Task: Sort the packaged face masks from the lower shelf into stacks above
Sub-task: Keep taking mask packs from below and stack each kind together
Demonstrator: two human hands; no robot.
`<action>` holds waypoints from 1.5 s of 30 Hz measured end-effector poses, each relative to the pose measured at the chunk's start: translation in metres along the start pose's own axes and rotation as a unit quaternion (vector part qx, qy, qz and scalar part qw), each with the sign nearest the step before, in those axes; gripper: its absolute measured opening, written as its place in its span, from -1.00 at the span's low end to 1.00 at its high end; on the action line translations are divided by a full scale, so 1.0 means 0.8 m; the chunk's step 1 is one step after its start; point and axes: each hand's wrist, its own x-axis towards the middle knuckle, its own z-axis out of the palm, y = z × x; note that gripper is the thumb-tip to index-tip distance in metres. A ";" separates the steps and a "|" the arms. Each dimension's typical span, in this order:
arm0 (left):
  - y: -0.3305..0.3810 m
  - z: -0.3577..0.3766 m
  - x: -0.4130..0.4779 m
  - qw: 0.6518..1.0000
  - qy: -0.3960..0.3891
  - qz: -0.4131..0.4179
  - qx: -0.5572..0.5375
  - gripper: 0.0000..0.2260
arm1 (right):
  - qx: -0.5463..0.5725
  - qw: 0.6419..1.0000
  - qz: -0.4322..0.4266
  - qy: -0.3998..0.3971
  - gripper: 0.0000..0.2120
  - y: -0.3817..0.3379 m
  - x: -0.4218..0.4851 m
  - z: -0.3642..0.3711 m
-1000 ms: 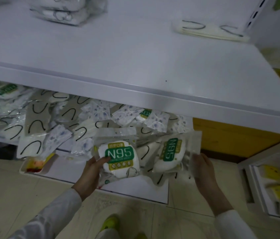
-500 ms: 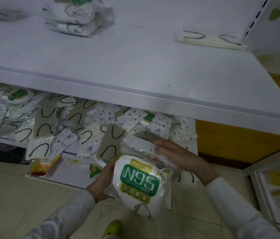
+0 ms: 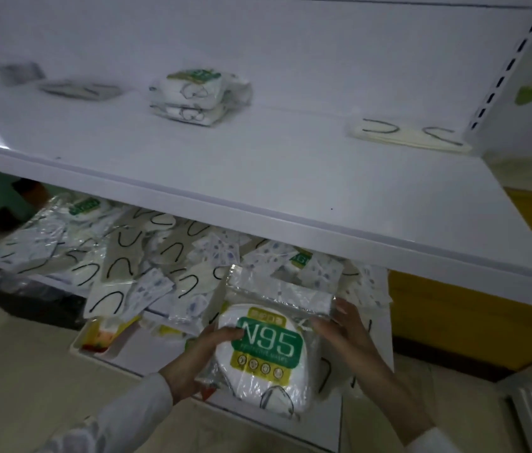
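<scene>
Upper white metal shelf (image 3: 258, 171) has wide bare room across its front and middle, its front lip running left to right just above the hands; the slotted white upright (image 3: 503, 70) closes off the right end. Lower white shelf (image 3: 147, 351) is crowded, only a strip of its front edge bare. Both hands are low, in front of the lower shelf and below the upper lip, white sleeves coming in from the bottom. The left hand (image 3: 199, 358) grips the white N95 mask pack in clear plastic wrap (image 3: 268, 351) from its left side, thumb across the green label, fingers underneath. The right hand (image 3: 349, 335) clamps the pack's right edge and top wrapper, fingers curled. The pack is tilted face-up between the two hands, touching both, clear of both shelves; more clear wrapper sticks up behind it, so one pack or two, cannot tell. On the upper shelf: one stack of N95 packs (image 3: 199, 96) at the back middle, about three high; one flat pile of cream masks with black ear loops (image 3: 405, 137) at the right; one flat grey pile (image 3: 78, 89) at the left, blurred. On the lower shelf: a loose heap of mixed packaged masks (image 3: 147, 266), cream, patterned and N95, too many and overlapped to count
</scene>
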 end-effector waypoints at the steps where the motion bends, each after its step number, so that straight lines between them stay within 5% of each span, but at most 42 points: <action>1: 0.011 0.003 -0.005 1.000 -0.008 0.007 -0.009 -0.31 | 0.018 0.999 0.026 -0.034 -0.25 0.002 -0.008 0.008; 3: 0.032 0.003 -0.012 1.000 -0.016 0.019 -0.010 -0.18 | 0.056 0.995 0.042 -0.072 -0.48 -0.003 -0.021 0.029; 8: 0.089 -0.016 -0.038 0.997 -0.012 0.043 0.065 -0.25 | 0.086 0.994 0.029 -0.060 -0.49 -0.036 -0.024 0.079; 12: 0.134 -0.076 -0.078 0.989 -0.014 0.017 0.149 -0.14 | 0.057 0.994 0.030 -0.088 0.00 -0.077 -0.021 0.138; 15: 0.173 -0.138 -0.121 0.962 -0.028 0.004 0.273 -0.14 | 0.057 0.990 0.032 -0.123 -0.32 -0.119 -0.028 0.202; 19: 0.229 -0.215 -0.176 0.938 -0.029 0.003 0.347 -0.20 | 0.049 0.981 -0.003 -0.189 -0.11 -0.162 -0.034 0.286; 22: 0.274 -0.252 -0.209 0.934 -0.045 0.058 0.349 -0.22 | 0.049 0.978 -0.065 -0.192 -0.30 -0.204 -0.033 0.332; 25: 0.319 -0.273 -0.210 0.931 -0.040 0.120 0.343 -0.15 | 0.002 0.983 -0.107 -0.151 -0.51 -0.246 -0.037 0.357; 30: 0.385 -0.263 -0.156 0.960 -0.051 0.178 0.212 -0.10 | 0.054 0.988 -0.142 0.005 -0.48 -0.305 -0.002 0.352; 35: 0.465 -0.204 -0.081 0.941 -0.039 0.266 0.207 -0.25 | -0.041 0.968 -0.207 0.133 -0.36 -0.373 0.054 0.318; 38: 0.517 -0.172 -0.020 0.927 0.010 0.307 0.217 -0.51 | -0.061 0.945 -0.260 0.190 -0.34 -0.418 0.104 0.297; 45: 0.582 -0.147 0.090 0.904 0.078 0.314 0.281 -0.64 | -0.039 0.967 -0.158 0.195 -0.54 -0.468 0.237 0.258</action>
